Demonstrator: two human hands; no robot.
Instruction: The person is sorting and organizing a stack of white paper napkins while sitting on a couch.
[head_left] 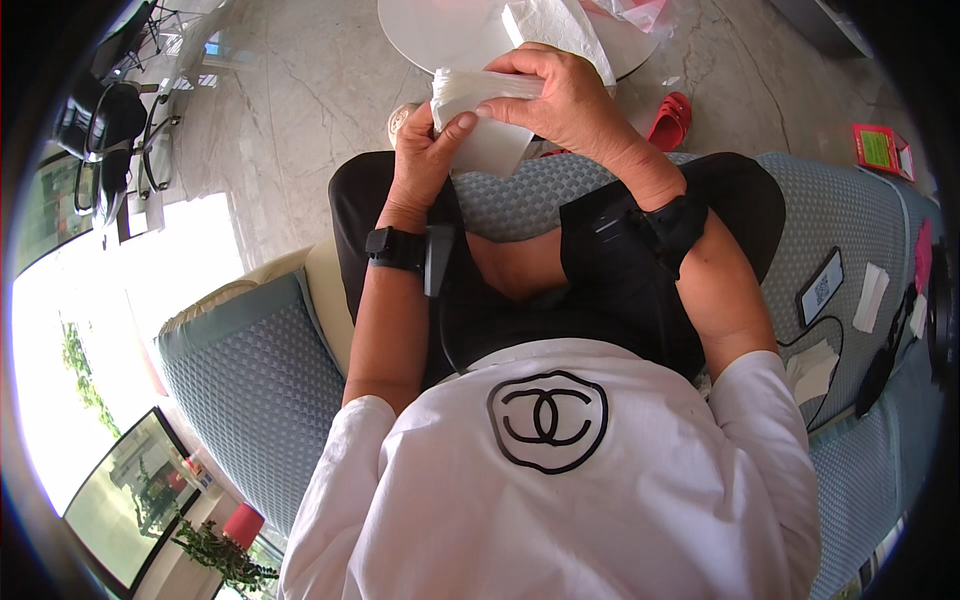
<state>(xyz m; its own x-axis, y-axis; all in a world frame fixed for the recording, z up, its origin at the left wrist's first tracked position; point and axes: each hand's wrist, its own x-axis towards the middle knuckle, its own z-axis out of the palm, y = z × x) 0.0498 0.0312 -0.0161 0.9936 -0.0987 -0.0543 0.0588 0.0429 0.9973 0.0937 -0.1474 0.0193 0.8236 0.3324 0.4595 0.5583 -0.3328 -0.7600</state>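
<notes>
Both my hands are raised over my knees, around a folded stack of thin white tissues [462, 92]. My left hand [425, 160] grips the near left end of the stack, its thumb pressed on the front. From the right, my right hand [572, 98] pinches the stack's upper edge, thumb in front and fingers behind. A smooth, slightly see-through white sheet [497, 148] hangs below the stack between the hands; I cannot tell whether it is a wrapper. Black bands are strapped to both forearms.
Beyond my hands stands a round white table [440, 35] bearing a larger white stack [560, 30]. Red sandals [670, 122] are on the floor. On the blue sofa to my right lie a phone [821, 287], white tissues [871, 297] and a cable. A red box [882, 150] sits farther off.
</notes>
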